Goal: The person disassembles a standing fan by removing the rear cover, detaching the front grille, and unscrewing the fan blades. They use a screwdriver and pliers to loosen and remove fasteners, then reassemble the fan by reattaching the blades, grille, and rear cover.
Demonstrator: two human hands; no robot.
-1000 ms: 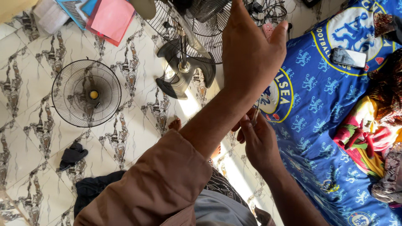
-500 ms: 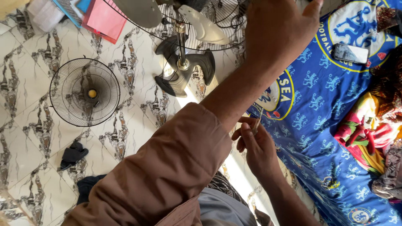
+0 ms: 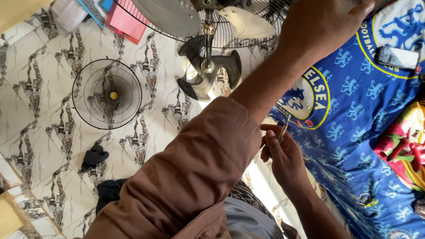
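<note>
My left hand (image 3: pixel 321 28) is stretched up on its brown-sleeved arm to the wire rear grille (image 3: pixel 248 37) of a standing fan, whose pale blades (image 3: pixel 168 15) are bare. Its fingers run past the top edge of the view, so its grip is hidden. Lower down, near the edge of the bed, my right hand (image 3: pixel 283 155) pinches a thin metal piece (image 3: pixel 283 129) between thumb and fingers. The fan's pole drops to a dark cross-shaped base (image 3: pixel 208 73) on the tiled floor.
A round black front grille (image 3: pixel 107 94) lies flat on the patterned floor tiles at left. A blue printed bedsheet (image 3: pixel 354 115) with a phone (image 3: pixel 396 56) and a colourful cloth (image 3: pixel 405 146) fills the right. Dark rags (image 3: pixel 94 157) and pink folders (image 3: pixel 126 22) lie on the floor.
My left hand has risen further toward the fan head and now reaches the top edge of the view. My right hand keeps the thin metal piece in about the same place.
</note>
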